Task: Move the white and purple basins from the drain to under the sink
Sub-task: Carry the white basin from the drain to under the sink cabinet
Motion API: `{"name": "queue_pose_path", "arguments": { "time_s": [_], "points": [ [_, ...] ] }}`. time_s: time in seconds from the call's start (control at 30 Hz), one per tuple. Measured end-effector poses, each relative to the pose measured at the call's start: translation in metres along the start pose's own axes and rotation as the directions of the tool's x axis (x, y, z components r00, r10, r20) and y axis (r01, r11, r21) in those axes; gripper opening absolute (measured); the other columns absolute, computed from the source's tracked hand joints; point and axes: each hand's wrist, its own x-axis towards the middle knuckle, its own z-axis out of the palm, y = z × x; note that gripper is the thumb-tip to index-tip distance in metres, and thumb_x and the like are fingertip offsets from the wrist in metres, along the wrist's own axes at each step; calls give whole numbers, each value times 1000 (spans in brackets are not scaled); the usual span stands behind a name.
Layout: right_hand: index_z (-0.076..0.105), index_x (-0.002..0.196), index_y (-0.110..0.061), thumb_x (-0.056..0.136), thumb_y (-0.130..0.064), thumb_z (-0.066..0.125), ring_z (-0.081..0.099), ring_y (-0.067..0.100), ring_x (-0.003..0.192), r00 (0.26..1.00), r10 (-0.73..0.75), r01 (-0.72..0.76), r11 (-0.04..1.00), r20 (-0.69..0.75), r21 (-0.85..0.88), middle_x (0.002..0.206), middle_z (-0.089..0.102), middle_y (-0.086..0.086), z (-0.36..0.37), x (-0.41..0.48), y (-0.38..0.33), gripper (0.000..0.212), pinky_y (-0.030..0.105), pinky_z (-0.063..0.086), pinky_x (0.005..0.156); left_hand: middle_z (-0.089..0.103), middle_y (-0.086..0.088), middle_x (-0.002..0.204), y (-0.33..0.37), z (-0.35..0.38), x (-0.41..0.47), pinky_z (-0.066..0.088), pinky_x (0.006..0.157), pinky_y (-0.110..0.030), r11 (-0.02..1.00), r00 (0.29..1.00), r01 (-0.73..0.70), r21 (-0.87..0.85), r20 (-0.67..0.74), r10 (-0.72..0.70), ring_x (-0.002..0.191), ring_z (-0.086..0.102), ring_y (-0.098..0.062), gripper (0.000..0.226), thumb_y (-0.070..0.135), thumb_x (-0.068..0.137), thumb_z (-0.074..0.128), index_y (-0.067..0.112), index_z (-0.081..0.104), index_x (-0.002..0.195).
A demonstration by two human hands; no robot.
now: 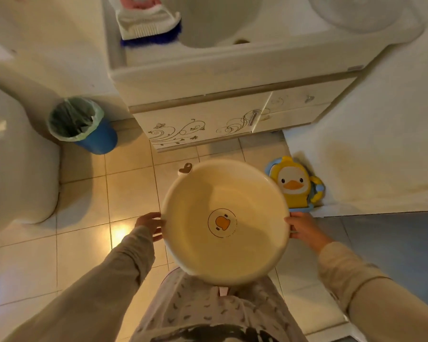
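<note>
Both hands clamped the white basin (pixel 224 222) by its rim, and that was the whole of your hold. From the head camera, your left hand (pixel 150 225) pressed the rim at nine o'clock with its fingers curled under the edge, and your right hand (pixel 304 229) took it at three o'clock, thumb over the lip. Opposite grips like these probably suited a wide, shallow, light bowl: they kept it level and stopped it swinging. You carried it clear of the tiled floor (pixel 84 213), mouth up, in front of your legs, so the duck print (pixel 222 222) on its bottom faced you. A heart-shaped hanging tab (pixel 185 168) stuck out at eleven o'clock on the rim.

Only one basin showed clearly; a pale pink edge (pixel 224 291) peeped out below at six o'clock, and you could not tell from here whether that was the purple basin nested beneath.

At twelve o'clock stood the sink cabinet (pixel 203 124), its doors closed, with the sink (pixel 215 23) above it. I judge the carry was under way and the stowing not yet done; a door would need a free hand. A duck toy (pixel 293 183) lay on the floor at one o'clock, near the basin's path, and a blue bin (pixel 84 124) at ten o'clock stood well apart.
</note>
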Motion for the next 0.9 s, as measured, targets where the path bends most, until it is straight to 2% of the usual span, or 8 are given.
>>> {"name": "queue_pose_path", "arguments": {
  "time_s": [0.07,0.2,0.3,0.4,0.57,0.73,0.8,0.9],
  "points": [
    [55,120,9,90,1,49,57,32,94,1000,-7,7,1000,-17,-23,112,61,29,2,11,-13,32,49,51,84,61,-15,98,9,2,2,49,67,-34,1000,1000,9,-14,-18,-9,90,56,-30,39,-9,88,43,1,57,123],
    [57,117,11,87,5,52,57,31,89,999,19,-17,999,31,-51,118,61,31,8,34,-34,31,34,49,57,58,-16,102,18,3,8,48,88,-42,998,997,47,-33,-65,-49,93,54,-30,41,-10,87,43,0,56,124],
    [58,113,14,86,6,55,57,31,88,997,47,-41,993,56,-109,119,60,33,13,52,-46,28,38,50,61,57,-17,104,16,4,16,45,94,-44,995,991,79,-63,-99,-85,94,54,-31,39,-10,89,41,-2,55,125],
    [58,115,11,86,5,56,58,31,88,995,63,-49,985,77,-167,117,62,30,16,72,-55,30,41,50,74,59,-18,99,12,9,20,46,90,-44,992,986,92,-90,-129,-103,93,54,-31,39,-9,89,40,-3,54,125],
    [58,116,4,87,0,55,59,23,69,984,101,-65,970,148,-232,79,62,9,14,102,-65,29,33,49,53,59,-12,79,-3,22,38,47,62,-34,982,978,138,-127,-136,-155,77,56,-30,39,-12,87,43,-3,55,123],
    [47,132,-19,90,-9,55,59,26,76,969,170,-123,962,180,-243,97,60,13,19,142,-54,44,38,52,57,59,-12,76,-15,46,75,47,57,-30,976,973,182,-115,-119,-196,67,56,-26,41,-14,84,47,-2,55,122],
    [41,137,-27,89,-8,57,60,29,82,956,213,-160,954,201,-252,109,58,14,25,166,-42,54,40,53,60,60,-16,90,-24,57,104,48,61,-31,973,969,200,-117,-123,-214,80,58,-30,41,-11,85,48,-1,54,124],
    [41,137,-25,86,-2,59,60,25,77,958,236,-189,947,163,-260,111,58,13,40,214,-19,59,37,52,55,56,-16,102,-43,75,162,49,66,-34,968,963,231,-98,-117,-242,92,54,-30,42,-8,86,48,1,52,127]
  ]
}}
